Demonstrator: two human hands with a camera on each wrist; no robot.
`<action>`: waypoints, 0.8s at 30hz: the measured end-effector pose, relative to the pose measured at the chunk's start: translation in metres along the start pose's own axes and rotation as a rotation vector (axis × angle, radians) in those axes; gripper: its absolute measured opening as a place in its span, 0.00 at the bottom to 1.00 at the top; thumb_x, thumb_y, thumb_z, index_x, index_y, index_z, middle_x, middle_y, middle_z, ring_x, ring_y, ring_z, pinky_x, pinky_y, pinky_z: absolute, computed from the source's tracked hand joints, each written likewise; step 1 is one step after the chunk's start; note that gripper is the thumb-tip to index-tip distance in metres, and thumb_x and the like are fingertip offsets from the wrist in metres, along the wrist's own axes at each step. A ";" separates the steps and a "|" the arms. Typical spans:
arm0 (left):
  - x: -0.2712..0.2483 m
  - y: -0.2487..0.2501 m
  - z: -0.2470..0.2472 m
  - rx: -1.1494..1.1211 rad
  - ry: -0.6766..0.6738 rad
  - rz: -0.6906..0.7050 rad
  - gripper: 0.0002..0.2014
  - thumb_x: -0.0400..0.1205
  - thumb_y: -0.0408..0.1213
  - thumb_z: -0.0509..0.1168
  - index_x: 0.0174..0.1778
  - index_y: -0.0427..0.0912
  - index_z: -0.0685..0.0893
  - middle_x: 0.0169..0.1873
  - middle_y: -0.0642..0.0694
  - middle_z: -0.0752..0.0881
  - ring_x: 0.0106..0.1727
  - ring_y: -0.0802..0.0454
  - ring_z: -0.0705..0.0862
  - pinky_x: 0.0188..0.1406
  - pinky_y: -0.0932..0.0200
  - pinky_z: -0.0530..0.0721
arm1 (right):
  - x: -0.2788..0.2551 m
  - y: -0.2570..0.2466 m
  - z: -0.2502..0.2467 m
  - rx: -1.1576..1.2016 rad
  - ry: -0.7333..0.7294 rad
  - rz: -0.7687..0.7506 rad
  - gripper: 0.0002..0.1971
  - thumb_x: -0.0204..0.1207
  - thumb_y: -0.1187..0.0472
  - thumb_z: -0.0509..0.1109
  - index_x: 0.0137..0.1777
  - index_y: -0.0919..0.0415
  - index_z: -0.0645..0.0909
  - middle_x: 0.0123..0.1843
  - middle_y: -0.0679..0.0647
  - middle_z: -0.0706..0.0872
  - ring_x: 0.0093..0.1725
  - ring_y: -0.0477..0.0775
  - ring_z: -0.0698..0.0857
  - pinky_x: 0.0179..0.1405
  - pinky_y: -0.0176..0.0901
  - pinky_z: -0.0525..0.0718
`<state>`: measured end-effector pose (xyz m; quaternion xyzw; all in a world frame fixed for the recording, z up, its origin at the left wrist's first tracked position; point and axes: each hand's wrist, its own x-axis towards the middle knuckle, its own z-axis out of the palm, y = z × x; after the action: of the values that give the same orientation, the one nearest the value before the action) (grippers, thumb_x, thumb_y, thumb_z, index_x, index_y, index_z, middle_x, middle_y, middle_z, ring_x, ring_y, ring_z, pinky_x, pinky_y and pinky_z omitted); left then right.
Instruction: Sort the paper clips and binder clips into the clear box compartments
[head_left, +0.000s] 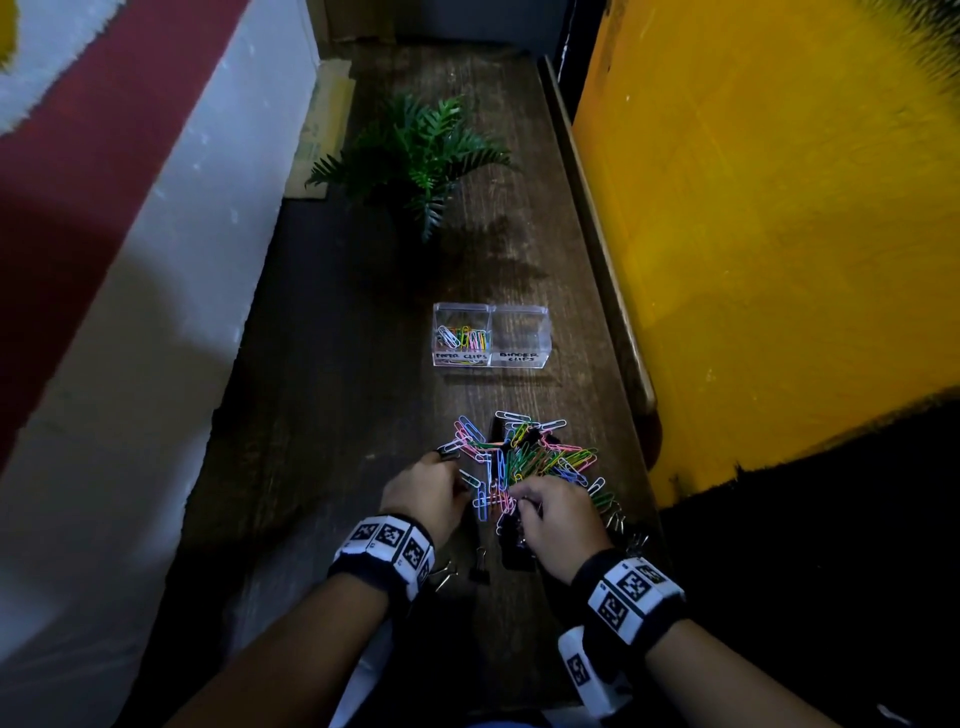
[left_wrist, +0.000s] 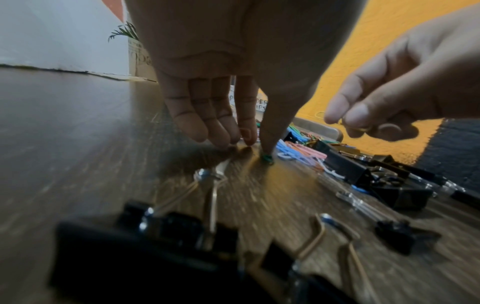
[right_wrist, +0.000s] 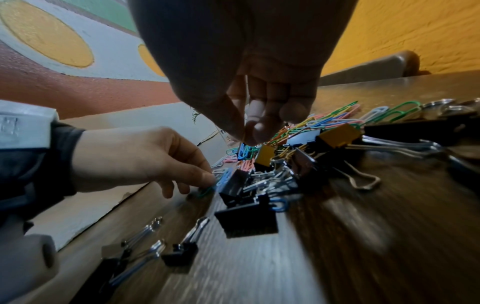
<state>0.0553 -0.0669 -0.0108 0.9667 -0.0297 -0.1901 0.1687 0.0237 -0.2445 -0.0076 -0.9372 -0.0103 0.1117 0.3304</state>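
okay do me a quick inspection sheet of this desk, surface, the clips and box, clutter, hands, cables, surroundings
Surface: dark wooden table, narrow, worn grain.
Job's things: clear box with two labelled compartments; the left one holds paper clips, the right one looks empty. Mixed pile of clips lies nearer the person; loose binder clips lie nearest.
Clutter: potted fern beyond the box.
Grips: left hand pinches a green paper clip against the table; right hand pinches a thin clip above the pile, colour unclear.
Cables: nothing seen.
Surroundings: yellow wall on the right, painted white and red wall on the left.
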 end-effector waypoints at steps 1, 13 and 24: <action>0.000 0.000 -0.001 -0.002 -0.001 0.001 0.10 0.80 0.48 0.63 0.54 0.51 0.82 0.56 0.50 0.80 0.56 0.44 0.83 0.50 0.52 0.81 | -0.001 0.000 0.000 0.005 -0.001 -0.007 0.10 0.76 0.65 0.68 0.53 0.53 0.87 0.50 0.46 0.88 0.50 0.44 0.84 0.56 0.39 0.83; -0.018 -0.014 -0.002 0.056 -0.061 0.012 0.13 0.80 0.49 0.62 0.59 0.51 0.80 0.59 0.51 0.78 0.58 0.45 0.82 0.54 0.51 0.81 | 0.002 -0.001 0.010 0.012 -0.008 -0.062 0.09 0.72 0.64 0.68 0.46 0.53 0.87 0.46 0.47 0.88 0.47 0.48 0.85 0.52 0.47 0.84; -0.021 -0.015 -0.002 0.019 -0.083 -0.010 0.08 0.81 0.45 0.59 0.50 0.49 0.81 0.53 0.49 0.83 0.54 0.44 0.85 0.51 0.52 0.83 | 0.004 -0.011 0.008 0.031 -0.077 -0.029 0.16 0.73 0.66 0.67 0.55 0.46 0.75 0.30 0.45 0.79 0.32 0.44 0.80 0.37 0.46 0.84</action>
<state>0.0360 -0.0500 -0.0065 0.9597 -0.0337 -0.2306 0.1570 0.0266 -0.2305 -0.0081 -0.9267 -0.0349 0.1428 0.3458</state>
